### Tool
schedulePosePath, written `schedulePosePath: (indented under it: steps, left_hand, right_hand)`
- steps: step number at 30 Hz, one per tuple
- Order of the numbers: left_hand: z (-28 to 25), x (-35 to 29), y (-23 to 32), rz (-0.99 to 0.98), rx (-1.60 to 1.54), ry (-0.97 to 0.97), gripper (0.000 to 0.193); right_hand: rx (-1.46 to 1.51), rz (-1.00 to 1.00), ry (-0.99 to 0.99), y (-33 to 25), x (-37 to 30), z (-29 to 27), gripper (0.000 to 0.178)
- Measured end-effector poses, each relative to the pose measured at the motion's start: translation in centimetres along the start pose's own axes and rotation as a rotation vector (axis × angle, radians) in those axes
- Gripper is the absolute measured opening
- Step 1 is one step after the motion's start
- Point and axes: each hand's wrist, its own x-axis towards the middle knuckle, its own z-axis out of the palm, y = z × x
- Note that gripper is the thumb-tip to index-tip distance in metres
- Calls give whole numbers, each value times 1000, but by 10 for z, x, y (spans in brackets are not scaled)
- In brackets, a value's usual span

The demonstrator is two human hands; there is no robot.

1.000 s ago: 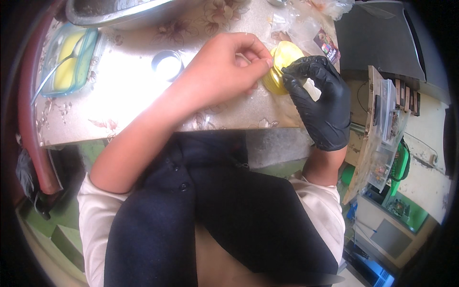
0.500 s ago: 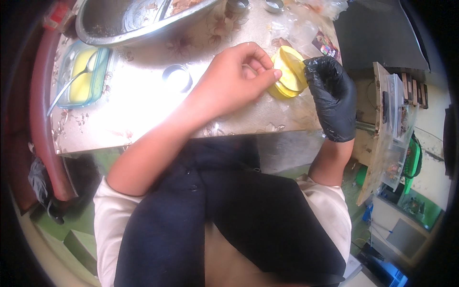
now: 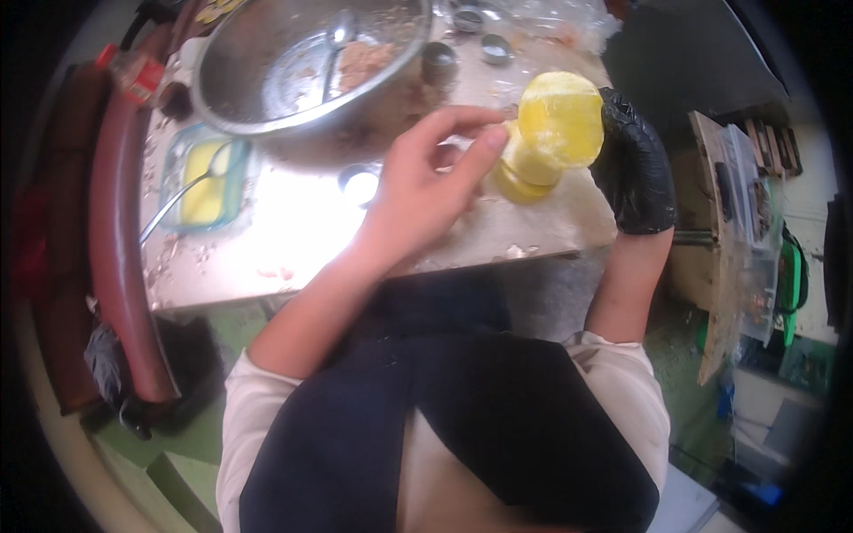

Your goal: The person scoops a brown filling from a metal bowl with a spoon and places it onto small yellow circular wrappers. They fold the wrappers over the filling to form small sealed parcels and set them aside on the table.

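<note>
My gloved right hand [image 3: 641, 169], in black, holds up a thin yellow dough wrapper [image 3: 562, 123] by its right edge; its fingertips are partly behind the round. The wrapper has whitish dusting. Below it lies a stack of yellow dough wrappers [image 3: 522, 188] near the table's front edge. My bare left hand [image 3: 431, 173] has thumb and forefinger pinched at the left side of these rounds, at the edge of a partly raised wrapper [image 3: 526, 164]. A small metal ring [image 3: 359, 184] lies left of this hand.
A large metal basin [image 3: 267, 126] holds a spoon and a mound of pinkish-brown filling [image 3: 364, 64]. Left of it a glass container [image 3: 238, 200] has yellow contents and a spoon [image 3: 182, 191]. Several metal rings and crumpled clear plastic [image 3: 569, 27] lie at the back. A red bench edge [image 3: 120, 231] borders the left.
My right hand has lifted a wrapper up from the stack, so its face now shows. The left hand stays by the stack. The view has shifted, showing more of the basin.
</note>
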Motion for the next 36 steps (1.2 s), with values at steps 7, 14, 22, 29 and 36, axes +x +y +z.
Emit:
schedulePosePath:
  steps: [7, 14, 22, 29, 36]
  left_hand:
    - [-34, -19, 22, 169, 20, 28, 27]
    - [-55, -53, 30, 538, 498, 244, 17]
    - [-90, -60, 25, 387, 303, 364, 22]
    - [-102, -67, 6, 41, 392, 405, 26]
    - [-121, -103, 23, -128, -107, 373, 42]
  right_hand:
    - [-194, -71, -209, 27, -11, 76, 28]
    - [-239, -148, -241, 58, -20, 112, 33]
    - [-458, -243, -190, 78, -19, 140, 23]
    - [-692, -84, -128, 94, -24, 152, 23]
    - [-1112, -1047, -344, 90, -41, 185, 33]
